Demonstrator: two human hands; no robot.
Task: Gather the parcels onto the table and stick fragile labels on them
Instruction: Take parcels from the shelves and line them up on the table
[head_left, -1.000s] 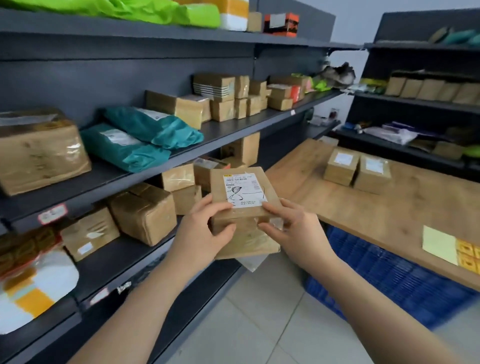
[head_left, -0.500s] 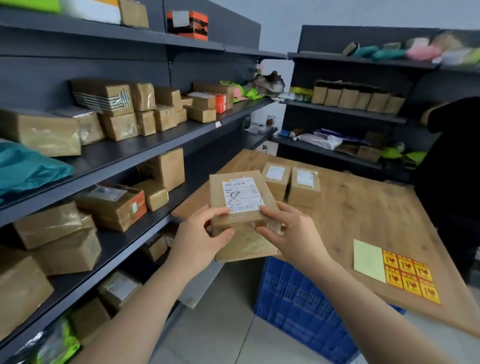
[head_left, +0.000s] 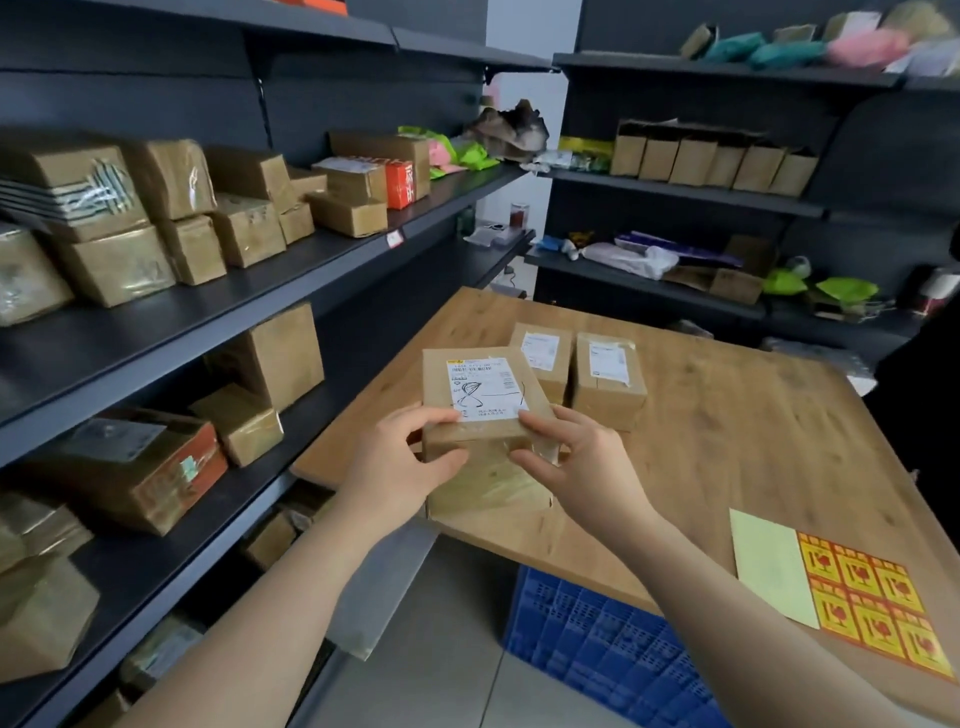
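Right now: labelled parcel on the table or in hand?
In hand: left hand and right hand grip the parcel at the table's near edge.

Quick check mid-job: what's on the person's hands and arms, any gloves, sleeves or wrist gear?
Nothing worn shows. The left hand and right hand are ungloved, with no rings, watch or bands visible. The left forearm and right forearm are bare to the frame edge; no sleeve appears.

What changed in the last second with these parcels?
Carried by the left hand and right hand, whose grip is unchanged, the held parcels moved from beside the shelves to over the near edge of the table. The two table parcels and label sheet stayed put.
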